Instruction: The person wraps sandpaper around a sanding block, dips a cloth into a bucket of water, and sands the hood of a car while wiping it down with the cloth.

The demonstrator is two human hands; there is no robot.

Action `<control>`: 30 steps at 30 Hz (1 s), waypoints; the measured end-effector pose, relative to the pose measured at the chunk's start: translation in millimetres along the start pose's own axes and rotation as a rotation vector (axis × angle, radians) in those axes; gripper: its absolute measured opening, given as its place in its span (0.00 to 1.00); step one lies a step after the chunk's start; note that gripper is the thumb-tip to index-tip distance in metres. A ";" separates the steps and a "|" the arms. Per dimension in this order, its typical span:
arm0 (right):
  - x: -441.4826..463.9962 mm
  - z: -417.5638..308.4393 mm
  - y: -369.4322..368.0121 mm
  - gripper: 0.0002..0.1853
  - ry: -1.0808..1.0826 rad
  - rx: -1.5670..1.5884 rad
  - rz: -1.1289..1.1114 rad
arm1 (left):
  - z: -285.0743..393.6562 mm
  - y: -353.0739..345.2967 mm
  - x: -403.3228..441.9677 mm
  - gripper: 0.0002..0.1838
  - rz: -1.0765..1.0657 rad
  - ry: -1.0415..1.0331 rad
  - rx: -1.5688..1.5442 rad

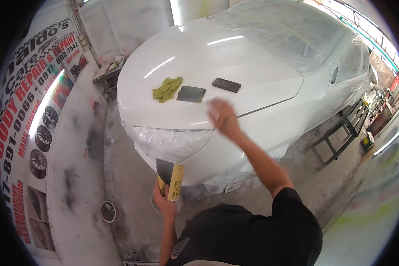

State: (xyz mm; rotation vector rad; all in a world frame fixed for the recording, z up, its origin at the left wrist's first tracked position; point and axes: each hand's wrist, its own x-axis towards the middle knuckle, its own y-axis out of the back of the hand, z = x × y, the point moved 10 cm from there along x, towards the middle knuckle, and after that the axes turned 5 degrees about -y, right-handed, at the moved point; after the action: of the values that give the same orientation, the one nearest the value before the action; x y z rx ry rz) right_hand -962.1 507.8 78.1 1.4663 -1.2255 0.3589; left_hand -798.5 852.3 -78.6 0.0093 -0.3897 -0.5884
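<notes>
My left hand [165, 205] is closed around a folded sheet of sandpaper [176, 182] in front of the car's nose. Its yellow printed backing and dark grit side both show. Above the white car hood [181, 66], near its front edge, is my right hand [223, 116]. Motion smears its fingers, and whether it touches the paint is unclear. Just beyond it lie a dark grey rectangular piece [191, 94], perhaps sandpaper, and a crumpled green cloth [167, 89] beside it. Farther right on the hood rests a black rectangular block or phone [226, 85].
Plastic sheeting [173, 142] covers the headlight, and masking covers the windshield [292, 33]. A bucket [110, 211] stands on the floor at left, by the wall banner [35, 111]. A black metal stand [341, 131] is beside the car at right.
</notes>
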 end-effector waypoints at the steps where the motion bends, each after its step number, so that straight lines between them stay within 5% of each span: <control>1: -28.8 -31.6 -3.7 0.21 0.007 0.162 -0.056 | 11.1 -4.5 0.7 0.22 0.005 -0.028 0.049; 3: -87.5 -70.5 -41.4 0.31 -0.264 0.473 -0.500 | 42.6 -16.0 5.6 0.22 0.006 -0.084 0.151; 8: -146.6 -93.3 -62.7 0.35 -0.584 0.915 -0.785 | 79.3 -46.7 9.9 0.25 -0.052 -0.332 0.520; 12: -169.8 -47.5 -70.7 0.30 -0.803 1.136 -0.735 | 61.5 -56.1 6.5 0.24 -0.083 -0.208 0.286; 21: -185.7 -38.9 -37.0 0.27 -0.751 1.058 -0.561 | -0.6 -44.7 -3.4 0.32 0.130 0.184 -0.193; 27: -165.9 -103.9 -21.6 0.25 -0.705 0.959 -0.572 | 9.5 -12.7 4.8 0.37 0.061 -0.013 0.233; 30: -157.2 -141.9 -21.6 0.25 -0.657 0.968 -0.624 | -7.2 6.2 10.0 0.36 0.090 -0.026 -0.025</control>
State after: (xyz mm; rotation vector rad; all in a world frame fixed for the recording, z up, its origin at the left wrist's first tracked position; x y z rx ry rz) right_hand -952.7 701.2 -10.5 2.8683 -1.0149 0.0027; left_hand -784.9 851.2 -81.0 -0.0396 -0.4063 -0.5047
